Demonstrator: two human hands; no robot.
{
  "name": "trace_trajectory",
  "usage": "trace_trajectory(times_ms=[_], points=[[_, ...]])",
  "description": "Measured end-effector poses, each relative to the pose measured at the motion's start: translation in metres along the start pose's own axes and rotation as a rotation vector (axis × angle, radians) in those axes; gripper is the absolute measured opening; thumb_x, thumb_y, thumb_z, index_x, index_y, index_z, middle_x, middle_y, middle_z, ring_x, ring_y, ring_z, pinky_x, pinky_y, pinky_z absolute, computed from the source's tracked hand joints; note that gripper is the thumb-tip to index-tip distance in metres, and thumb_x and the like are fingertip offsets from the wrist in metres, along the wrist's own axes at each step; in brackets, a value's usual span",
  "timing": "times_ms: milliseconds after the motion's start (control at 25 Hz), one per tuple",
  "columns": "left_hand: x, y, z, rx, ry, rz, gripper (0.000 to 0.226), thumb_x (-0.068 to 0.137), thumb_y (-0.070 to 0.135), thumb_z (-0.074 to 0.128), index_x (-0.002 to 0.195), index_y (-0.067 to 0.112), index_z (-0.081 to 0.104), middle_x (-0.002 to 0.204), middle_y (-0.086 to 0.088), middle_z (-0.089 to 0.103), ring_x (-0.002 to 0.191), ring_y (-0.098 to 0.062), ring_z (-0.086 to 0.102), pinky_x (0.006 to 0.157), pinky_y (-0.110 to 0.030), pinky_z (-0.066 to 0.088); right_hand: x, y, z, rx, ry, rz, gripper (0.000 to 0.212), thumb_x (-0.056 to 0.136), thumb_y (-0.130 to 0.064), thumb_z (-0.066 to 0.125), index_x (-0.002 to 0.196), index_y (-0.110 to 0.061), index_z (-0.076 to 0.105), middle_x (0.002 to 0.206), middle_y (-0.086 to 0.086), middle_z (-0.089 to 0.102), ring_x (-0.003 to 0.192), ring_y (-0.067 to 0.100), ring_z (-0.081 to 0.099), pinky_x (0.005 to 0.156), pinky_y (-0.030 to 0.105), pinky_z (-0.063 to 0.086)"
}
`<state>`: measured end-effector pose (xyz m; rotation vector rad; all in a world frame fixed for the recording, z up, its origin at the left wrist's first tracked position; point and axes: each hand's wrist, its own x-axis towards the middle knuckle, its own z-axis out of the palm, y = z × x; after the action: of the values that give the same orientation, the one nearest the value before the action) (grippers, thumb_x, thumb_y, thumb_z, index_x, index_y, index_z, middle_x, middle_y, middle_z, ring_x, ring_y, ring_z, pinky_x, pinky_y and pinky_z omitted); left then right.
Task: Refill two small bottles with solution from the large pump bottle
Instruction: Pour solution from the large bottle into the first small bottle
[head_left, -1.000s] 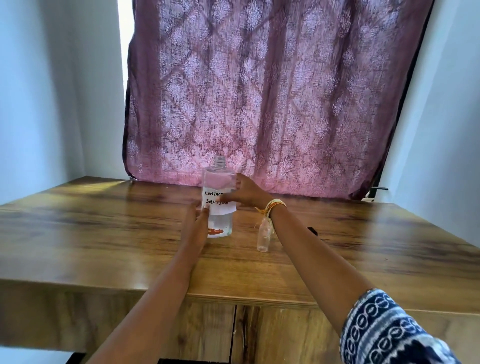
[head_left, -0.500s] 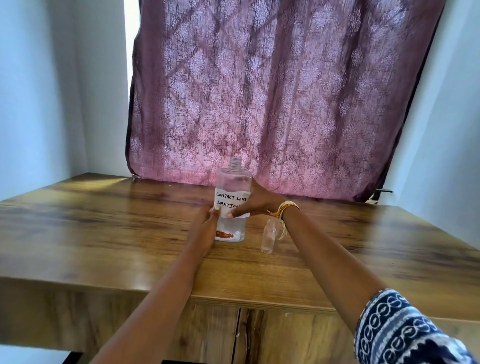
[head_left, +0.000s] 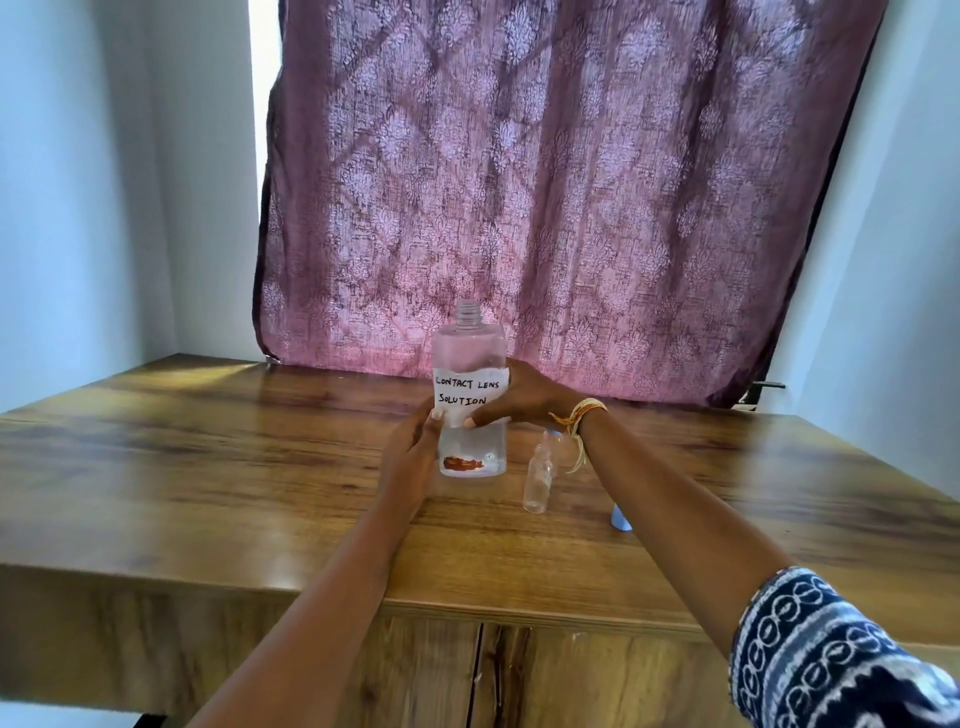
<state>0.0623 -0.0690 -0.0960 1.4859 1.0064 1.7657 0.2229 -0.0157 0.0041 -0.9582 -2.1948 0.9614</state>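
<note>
I have both arms stretched forward, left hand (head_left: 413, 457) and right hand (head_left: 522, 397) gripping the bottle (head_left: 470, 400) between them.

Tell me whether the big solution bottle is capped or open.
Open: the large bottle shows a bare threaded neck with no pump or cap on it, standing upright on the table.
</note>
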Motion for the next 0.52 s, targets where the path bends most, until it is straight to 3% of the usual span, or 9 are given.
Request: trace_trajectory(times_ms=[120,240,320,400,520], points=[[-0.001,0.006,0.010,0.028,-0.015,0.078,0.035,0.095,0.036,0.043,0.125,0.023,0.057,0.106,-0.004,0.070,0.093,-0.022,0.069,0.077,-0.045,0.057,-0.001,-0.005,0.003,0.215,0.081,-0.029,0.047,0.071,0.011,0.075,0.106,-0.016,0.059,0.106,0.012,0.069,0.100,0.029,0.067,0.089,0.041,0.055],[0.000,0.020,0.019,0.060,0.018,0.143,0.035,0.095,0.037,0.044,0.125,0.022,0.054,0.102,-0.003,0.068,0.088,-0.013,0.068,0.069,-0.039,0.058,0.000,-0.012,0.003,0.385,0.193,-0.060,0.051,0.069,0.017,0.073,0.109,-0.010,0.057,0.114,0.026,0.065,0.107,0.039,0.064,0.093,0.050,0.052],[0.006,0.033,0.026,0.058,-0.034,0.183,0.037,0.096,0.035,0.046,0.130,0.019,0.050,0.112,-0.009,0.064,0.098,-0.021,0.066,0.075,-0.047,0.060,-0.004,-0.018,-0.005,0.428,0.239,-0.080,0.054,0.069,0.017,0.073,0.113,-0.009,0.056,0.119,0.029,0.062,0.111,0.043,0.062,0.094,0.054,0.051],[0.010,0.044,0.034,0.050,-0.091,0.206,0.046,0.095,0.033,0.050,0.139,0.021,0.042,0.124,-0.010,0.057,0.109,-0.025,0.062,0.081,-0.046,0.059,-0.011,-0.025,-0.018,0.405,0.275,-0.121,0.050,0.070,0.013,0.074,0.111,-0.010,0.058,0.117,0.027,0.064,0.107,0.041,0.064,0.092,0.052,0.053],[0.008,0.051,0.049,0.088,-0.040,0.173,0.064,0.090,0.030,0.061,0.146,0.021,0.031,0.127,-0.012,0.051,0.117,-0.029,0.055,0.093,-0.047,0.052,-0.029,-0.035,-0.048,0.433,0.353,-0.164,0.046,0.068,0.009,0.075,0.105,-0.013,0.060,0.108,0.018,0.068,0.100,0.033,0.066,0.090,0.051,0.054]])
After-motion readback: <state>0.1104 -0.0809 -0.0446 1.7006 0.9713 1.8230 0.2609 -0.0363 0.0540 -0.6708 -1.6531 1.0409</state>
